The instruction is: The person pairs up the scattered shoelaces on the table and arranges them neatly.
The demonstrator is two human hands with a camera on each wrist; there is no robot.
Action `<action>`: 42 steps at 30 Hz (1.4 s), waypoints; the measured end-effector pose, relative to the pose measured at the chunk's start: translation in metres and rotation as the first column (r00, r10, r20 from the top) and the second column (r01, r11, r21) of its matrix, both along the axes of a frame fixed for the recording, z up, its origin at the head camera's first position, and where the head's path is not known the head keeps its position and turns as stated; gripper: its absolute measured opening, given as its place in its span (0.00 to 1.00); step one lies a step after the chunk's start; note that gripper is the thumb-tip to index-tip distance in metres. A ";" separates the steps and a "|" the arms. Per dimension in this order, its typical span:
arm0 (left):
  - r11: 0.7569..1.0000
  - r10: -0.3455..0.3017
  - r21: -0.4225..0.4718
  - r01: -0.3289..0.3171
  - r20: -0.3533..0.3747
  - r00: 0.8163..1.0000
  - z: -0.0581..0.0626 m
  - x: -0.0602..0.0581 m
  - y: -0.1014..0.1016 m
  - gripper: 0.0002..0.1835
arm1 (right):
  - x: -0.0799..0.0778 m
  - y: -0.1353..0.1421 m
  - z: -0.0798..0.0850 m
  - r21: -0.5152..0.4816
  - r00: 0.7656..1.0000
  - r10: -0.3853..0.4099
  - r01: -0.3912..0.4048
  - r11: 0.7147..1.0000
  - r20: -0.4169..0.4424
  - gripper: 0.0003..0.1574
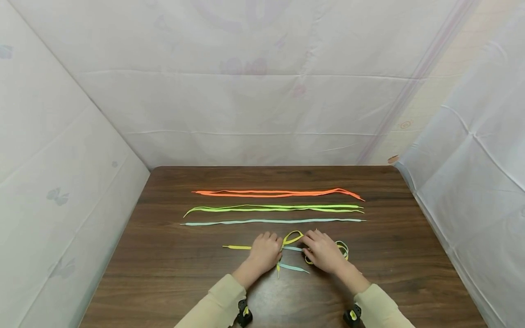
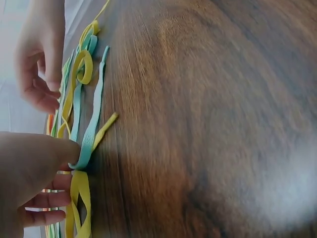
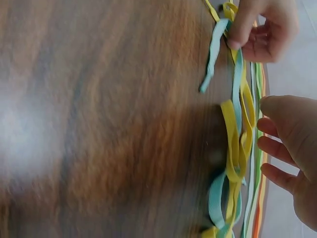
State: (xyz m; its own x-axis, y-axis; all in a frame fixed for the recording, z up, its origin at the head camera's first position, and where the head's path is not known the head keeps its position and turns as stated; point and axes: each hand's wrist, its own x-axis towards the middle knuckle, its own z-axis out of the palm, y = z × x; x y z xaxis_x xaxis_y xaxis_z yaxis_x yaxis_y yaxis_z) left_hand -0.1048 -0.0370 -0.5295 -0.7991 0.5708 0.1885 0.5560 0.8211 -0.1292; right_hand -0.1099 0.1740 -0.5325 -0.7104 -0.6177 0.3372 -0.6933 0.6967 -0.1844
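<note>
My left hand (image 1: 265,250) pinches a yellow shoelace (image 2: 101,133) and a light blue shoelace (image 2: 98,99) where they cross, thumb on top. Short ends of both stick out toward the front edge, and another yellow end (image 1: 235,247) points left. My right hand (image 1: 322,250) hovers over the laces to the right, its fingers loosely bent. In the right wrist view a gap shows between the right fingertips (image 3: 271,148) and the yellow loop (image 3: 233,144). Past that hand, yellow and light blue lengths lie in a loose coil (image 1: 342,248), partly hidden in the head view.
Beyond the hands, a single light blue shoelace (image 1: 270,221), green shoelaces (image 1: 275,208) and orange shoelaces (image 1: 279,193) lie stretched left to right on the brown wooden table (image 1: 164,282). Pale sheets (image 1: 254,105) hang behind the table and at both sides.
</note>
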 end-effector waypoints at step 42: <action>0.969 0.014 0.249 0.004 -0.069 0.998 0.027 0.013 -0.036 0.06 | 0.009 0.004 0.006 -0.037 0.995 0.040 -0.044 0.998 -0.095 0.09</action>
State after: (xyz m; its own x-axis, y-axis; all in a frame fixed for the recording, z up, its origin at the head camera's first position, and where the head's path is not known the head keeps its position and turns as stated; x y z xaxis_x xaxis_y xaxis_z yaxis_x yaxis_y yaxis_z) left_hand -0.0920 -0.0733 -0.5028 -0.7819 0.4952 0.3788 0.5487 0.8350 0.0410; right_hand -0.1008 0.1784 -0.5264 -0.6482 -0.6311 0.4261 -0.7372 0.6602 -0.1436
